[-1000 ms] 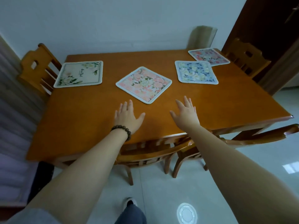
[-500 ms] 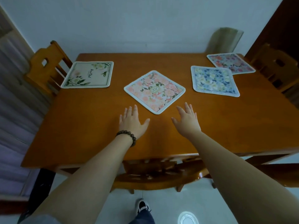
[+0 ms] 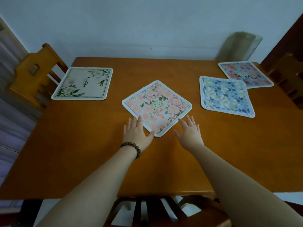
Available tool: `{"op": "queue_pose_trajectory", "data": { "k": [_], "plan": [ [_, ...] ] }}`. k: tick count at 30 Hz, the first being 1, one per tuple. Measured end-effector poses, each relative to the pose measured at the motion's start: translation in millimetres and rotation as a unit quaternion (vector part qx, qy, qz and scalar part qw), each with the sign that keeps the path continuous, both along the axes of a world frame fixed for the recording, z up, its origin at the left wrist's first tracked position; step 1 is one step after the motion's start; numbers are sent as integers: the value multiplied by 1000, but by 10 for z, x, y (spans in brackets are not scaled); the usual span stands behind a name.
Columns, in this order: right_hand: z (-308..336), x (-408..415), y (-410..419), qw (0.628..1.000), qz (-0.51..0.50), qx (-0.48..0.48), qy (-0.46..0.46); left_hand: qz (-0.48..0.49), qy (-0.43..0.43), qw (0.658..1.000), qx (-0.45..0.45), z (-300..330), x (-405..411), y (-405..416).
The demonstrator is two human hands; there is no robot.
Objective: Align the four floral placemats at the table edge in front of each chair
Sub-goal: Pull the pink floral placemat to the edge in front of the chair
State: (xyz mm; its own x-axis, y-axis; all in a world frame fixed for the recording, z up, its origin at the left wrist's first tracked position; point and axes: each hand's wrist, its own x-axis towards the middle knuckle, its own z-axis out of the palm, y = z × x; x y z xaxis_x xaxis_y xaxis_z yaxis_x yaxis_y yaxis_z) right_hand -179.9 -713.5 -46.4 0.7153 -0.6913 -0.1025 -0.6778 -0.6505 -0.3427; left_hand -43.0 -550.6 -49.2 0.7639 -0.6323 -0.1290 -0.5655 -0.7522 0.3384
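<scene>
Both hands (image 3: 162,133) have reached the pink placemat's (image 3: 156,107) near corner

Both forearms are bare from the near edge of the view up to the hands, with no sleeve showing on either. The left hand (image 3: 137,132) carries a bracelet (image 3: 131,147) of round, dark brown beads strung close together around the wrist. The right hand (image 3: 190,132) and its wrist wear nothing. No rings show on the fingers of either hand.
</scene>
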Motion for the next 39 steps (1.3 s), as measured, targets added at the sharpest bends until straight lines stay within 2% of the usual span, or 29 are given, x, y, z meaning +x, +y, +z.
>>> {"op": "queue_pose_trajectory", "data": {
  "k": [11, 16, 19, 26, 32, 39],
  "plan": [
    [-603, 609, -1227, 993, 85, -17, 79, 61, 58, 994, 74, -610, -24, -767],
    [-804, 1017, -1732, 992, 82, -2, 97, 105, 79, 986, 101, -898, -12, -946],
    [-864, 1143, -1874, 991, 74, 33, 107, 106, 56, 986, 116, -983, -36, -937],
    [-896, 1163, -1812, 990, 81, 58, 98, 104, 51, 991, 68, -1005, 103, -797],
    [-908, 975, -1399, 989, 78, 65, 111, 108, 99, 988, 41, -860, 356, -585],
    [-915, 798, -779, 990, 15, 74, 116, 68, 155, 985, 29, -748, 617, -186]
  ]
}}
